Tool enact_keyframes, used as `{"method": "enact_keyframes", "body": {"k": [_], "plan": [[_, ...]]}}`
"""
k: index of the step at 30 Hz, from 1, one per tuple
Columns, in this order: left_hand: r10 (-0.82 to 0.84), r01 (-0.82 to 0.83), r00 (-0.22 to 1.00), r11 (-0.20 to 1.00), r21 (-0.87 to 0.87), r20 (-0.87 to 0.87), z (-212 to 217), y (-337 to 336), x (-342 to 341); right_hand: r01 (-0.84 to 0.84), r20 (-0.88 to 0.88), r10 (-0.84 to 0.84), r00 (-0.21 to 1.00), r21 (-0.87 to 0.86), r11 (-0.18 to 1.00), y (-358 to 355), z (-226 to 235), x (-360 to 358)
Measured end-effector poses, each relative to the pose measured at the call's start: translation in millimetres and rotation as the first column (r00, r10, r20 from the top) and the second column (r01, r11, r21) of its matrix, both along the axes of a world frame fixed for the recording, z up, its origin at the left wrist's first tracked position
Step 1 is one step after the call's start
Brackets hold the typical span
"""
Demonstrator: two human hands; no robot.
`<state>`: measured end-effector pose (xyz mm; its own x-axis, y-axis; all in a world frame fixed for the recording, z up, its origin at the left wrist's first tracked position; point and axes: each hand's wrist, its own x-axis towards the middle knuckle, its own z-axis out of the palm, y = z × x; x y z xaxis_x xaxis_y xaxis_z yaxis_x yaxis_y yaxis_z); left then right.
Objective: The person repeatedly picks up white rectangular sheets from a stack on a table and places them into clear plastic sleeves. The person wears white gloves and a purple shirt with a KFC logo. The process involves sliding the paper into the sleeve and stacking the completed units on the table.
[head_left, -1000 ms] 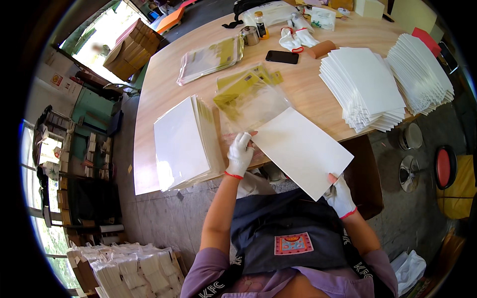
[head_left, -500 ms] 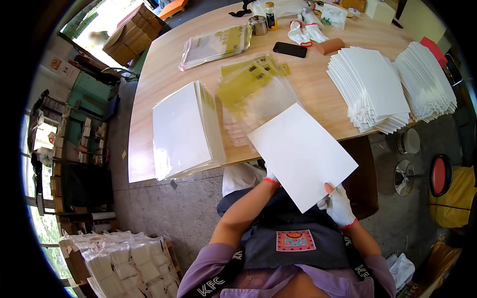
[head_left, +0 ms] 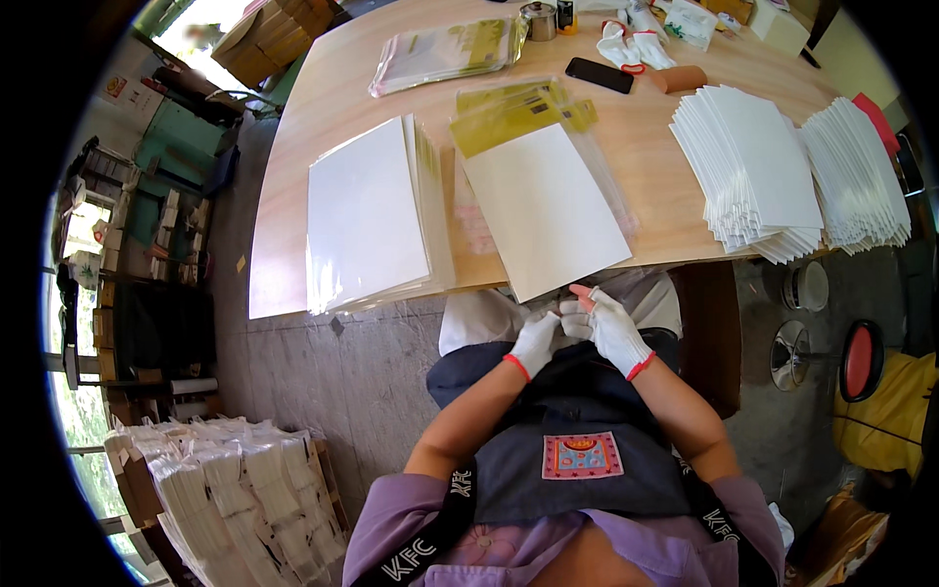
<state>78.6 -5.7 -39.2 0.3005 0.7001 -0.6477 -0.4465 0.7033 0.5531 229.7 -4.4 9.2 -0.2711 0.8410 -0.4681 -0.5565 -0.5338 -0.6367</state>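
From my end, the board [head_left: 548, 213] lies just above the hands in the middle of the frame, over the bags [head_left: 504, 110]. Its long axis runs steeply from upper left to lower right, and its lower short edge reaches the near rim of the table [head_left: 333, 98]. The right hand [head_left: 608, 331] is the nearer one: its bare fingertips point up at that edge, though I cannot tell whether they touch it. The left hand [head_left: 537, 342] sits just beside it, lower and to the left, over the lap. Both are gloved and drawn close together, fingers bunched; I cannot make out whether anything is pinched between them.

On the table I see a wrapped stack [head_left: 367, 215] left of the bags, and two fanned white stacks [head_left: 748, 166] [head_left: 856, 176] at the right of the frame. Toward the top are a bag pile [head_left: 440, 57], a tin [head_left: 539, 22], a phone [head_left: 599, 74], spare gloves [head_left: 614, 45] and a brown roll [head_left: 679, 79].

Around it, I have grey floor [head_left: 313, 382], white bundles [head_left: 235, 499] at lower left, and a red-seated stool [head_left: 862, 360] at right.
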Motion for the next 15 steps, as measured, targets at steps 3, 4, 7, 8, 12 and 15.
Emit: {"method": "enact_keyframes", "body": {"k": [3, 4, 7, 8, 12, 15], "plan": [[0.129, -0.127, 0.984, 0.991, 0.030, -0.121, 31.1, -10.7, -31.3, -0.328, 0.542, 0.195, 0.818, 0.160, 0.931, 1.6, 32.5, -6.5], [0.087, -0.074, 0.987, 0.993, 0.093, -0.137, 21.6, -7.7, -46.3, -0.431, 0.683, 0.181, 0.708, 0.214, 0.877, 4.4, 36.5, -10.2], [0.035, 0.019, 0.966, 0.978, 0.206, -0.256, 26.3, -6.0, -64.8, -0.722, 0.943, -0.177, 0.282, 0.330, 0.608, 14.4, 29.8, -31.9], [0.036, 0.025, 0.960, 0.977, 0.211, -0.277, 26.3, -5.1, -67.0, -0.784, 0.960, -0.219, 0.176, 0.271, 0.558, 18.1, 24.5, -38.2], [0.027, 0.040, 0.956, 0.974, 0.222, -0.293, 24.2, -4.0, -74.3, -0.892, 0.939, -0.341, -0.043, 0.118, 0.437, 23.8, 16.0, -57.4], [0.035, 0.020, 0.971, 0.974, 0.226, -0.236, 18.6, -2.1, -77.9, -0.926, 0.902, -0.429, -0.052, 0.117, 0.358, 24.8, 14.2, -62.0]]}}
